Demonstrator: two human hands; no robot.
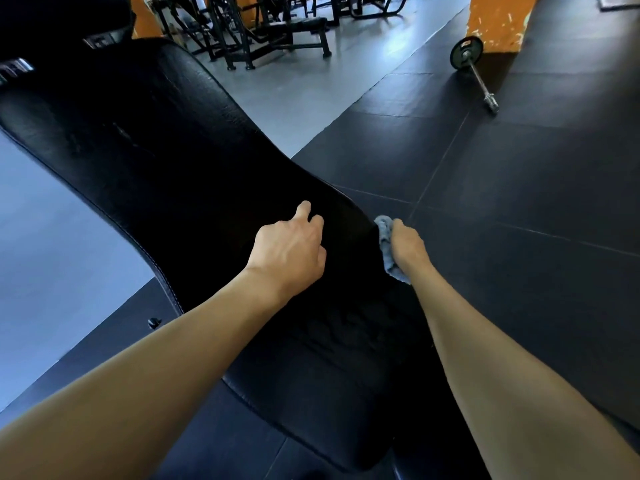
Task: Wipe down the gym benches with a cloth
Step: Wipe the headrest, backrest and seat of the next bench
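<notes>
A long black padded gym bench [145, 140] runs from the upper left down to the bottom centre. My left hand [291, 247] rests on top of the pad near its right edge, fingers loosely curled, holding nothing. My right hand [407, 245] grips a bunched light blue cloth [386, 242] and presses it against the bench's right side edge. Part of the cloth is hidden behind my hand.
Dark rubber floor tiles [519, 202] lie to the right, grey floor to the left. A barbell with a weight plate [467, 53] lies on the floor near an orange pillar [498, 19]. More black benches and machines [277, 32] stand at the back.
</notes>
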